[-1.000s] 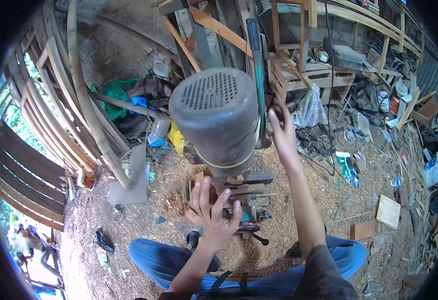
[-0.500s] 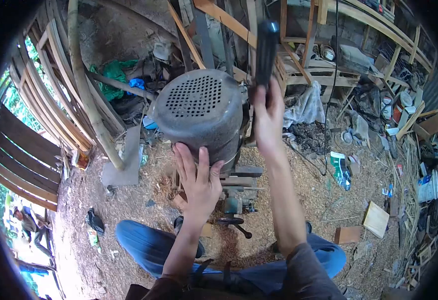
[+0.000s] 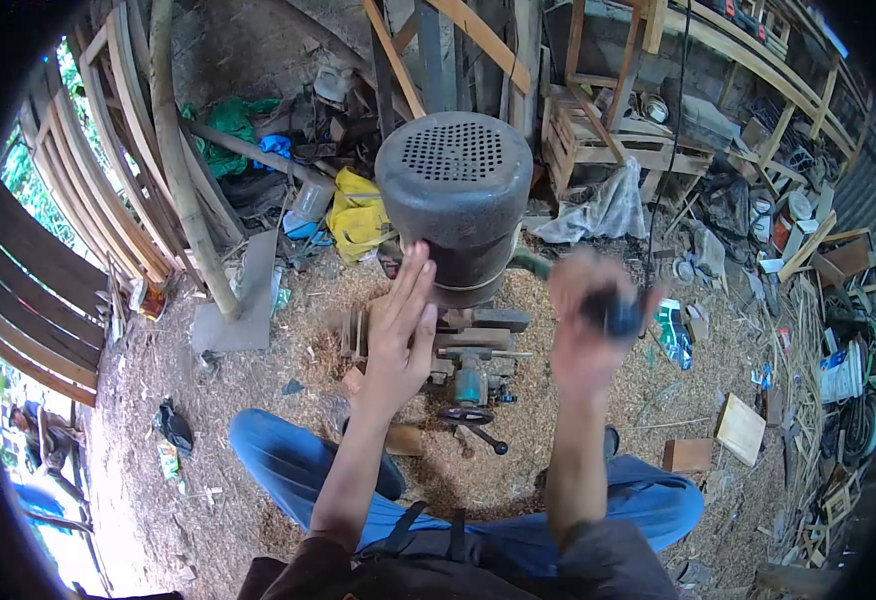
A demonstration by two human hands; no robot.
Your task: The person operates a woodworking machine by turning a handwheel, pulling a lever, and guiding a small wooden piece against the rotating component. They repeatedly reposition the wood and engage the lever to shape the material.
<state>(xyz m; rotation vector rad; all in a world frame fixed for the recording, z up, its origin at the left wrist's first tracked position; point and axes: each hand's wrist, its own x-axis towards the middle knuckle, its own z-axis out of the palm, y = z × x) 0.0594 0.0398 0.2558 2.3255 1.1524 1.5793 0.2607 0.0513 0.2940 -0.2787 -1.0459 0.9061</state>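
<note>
Right hand [image 3: 586, 330] has dropped from high beside the motor to a low spot right of it, bringing the handle [image 3: 613, 312] down with it; left hand [image 3: 403, 325] stays at the motor.

- Motor [image 3: 453, 185]: dark grey drum with a perforated end cap, upright at centre, on a small green machine [image 3: 470, 378] in the sawdust.
- Left hand: open, fingers straight and spread a little, laid flat on the motor's near left side; grips nothing.
- Right hand: blurred, closed round the dark handle. A green lever [image 3: 532, 264] runs from the motor's right side to the handle.
- Handwheel [image 3: 465, 415]: black, on the machine's near side, just in front of the knees [image 3: 293, 470].
- Wood blocks [image 3: 353, 335]: stacked at the machine's left, partly hidden by the left forearm.
- Yellow bag [image 3: 358, 215]: far left of the motor, near a clear jar [image 3: 313, 198].
- Pole [image 3: 183, 170]: leaning, left — a grey slab [image 3: 243, 305] at its foot.
- Crate [image 3: 608, 140]: far right, with a plastic sheet [image 3: 608, 212] slumped before it.
- Green packet [image 3: 674, 330]: on the ground just right of the right hand.
- Board [image 3: 741, 428] and brown block [image 3: 688, 455]: near right, on the ground.
- Another person [image 3: 38, 435]: far left edge, well apart.
</note>
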